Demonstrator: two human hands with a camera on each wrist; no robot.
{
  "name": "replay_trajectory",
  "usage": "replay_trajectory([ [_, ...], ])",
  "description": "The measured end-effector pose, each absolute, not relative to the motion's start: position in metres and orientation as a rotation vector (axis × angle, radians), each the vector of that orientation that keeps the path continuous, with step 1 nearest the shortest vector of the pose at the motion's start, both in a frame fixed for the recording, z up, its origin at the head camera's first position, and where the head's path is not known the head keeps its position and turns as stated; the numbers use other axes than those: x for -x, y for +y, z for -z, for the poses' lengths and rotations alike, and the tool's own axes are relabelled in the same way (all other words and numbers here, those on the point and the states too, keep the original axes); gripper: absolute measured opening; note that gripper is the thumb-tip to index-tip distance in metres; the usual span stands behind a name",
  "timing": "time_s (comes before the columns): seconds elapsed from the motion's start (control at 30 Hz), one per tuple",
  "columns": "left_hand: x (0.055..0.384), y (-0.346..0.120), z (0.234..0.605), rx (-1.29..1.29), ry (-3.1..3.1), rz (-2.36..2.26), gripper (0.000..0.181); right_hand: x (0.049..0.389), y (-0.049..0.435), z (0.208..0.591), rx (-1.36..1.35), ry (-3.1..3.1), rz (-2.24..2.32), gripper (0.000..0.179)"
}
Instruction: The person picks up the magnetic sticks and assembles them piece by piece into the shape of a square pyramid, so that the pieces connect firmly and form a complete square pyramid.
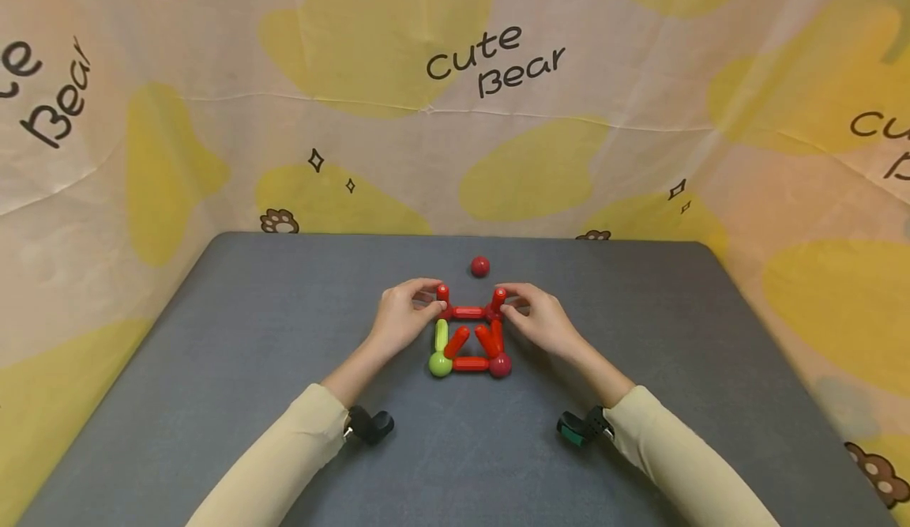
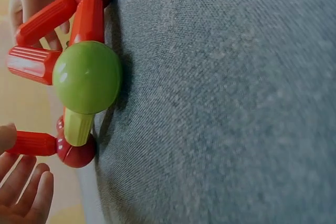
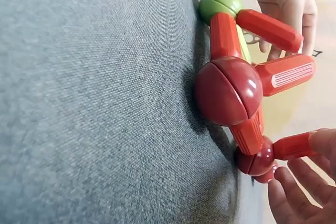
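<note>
A square of magnetic rods and balls lies on the table, its near corners a green ball (image 1: 441, 364) and a dark red ball (image 1: 501, 365). Red rods (image 1: 471, 364) form its front, back and right sides; a yellow-green rod (image 1: 441, 336) forms the left. From both near balls a red rod (image 1: 457, 341) slants up inward. My left hand (image 1: 401, 314) pinches the upright red rod (image 2: 34, 143) on the far left red ball (image 2: 76, 150). At the far right red ball (image 3: 255, 157), my right hand (image 1: 543, 318) pinches another upright red rod (image 3: 294, 146) between thumb and fingers.
Behind the square, a loose red ball (image 1: 480, 266) rests on the grey table (image 1: 284, 337). A printed cloth (image 1: 398, 148) rises along the table's back and sides. Dark bands with small devices (image 1: 370, 426) sit at both wrists.
</note>
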State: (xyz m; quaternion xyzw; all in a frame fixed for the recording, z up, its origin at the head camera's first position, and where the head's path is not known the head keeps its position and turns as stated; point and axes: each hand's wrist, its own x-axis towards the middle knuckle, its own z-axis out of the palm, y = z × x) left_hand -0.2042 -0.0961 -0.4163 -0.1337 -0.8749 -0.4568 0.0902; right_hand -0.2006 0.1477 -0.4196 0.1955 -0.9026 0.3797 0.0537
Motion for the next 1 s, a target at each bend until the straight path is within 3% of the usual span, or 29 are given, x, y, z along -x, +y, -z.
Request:
replay_trajectory([
  [0.4, 0.209, -0.088, 0.42, 0.419, -2.609, 1.326, 0.018, 0.208, 0.14, 0.426, -0.631, -2.706, -1.116, 0.023],
  [1.0, 0.199, -0.081, 0.422, 0.651, -2.655, 1.024, 0.022, 0.203, 0.13, 0.424, -0.795, -2.71, -0.89, 0.023],
])
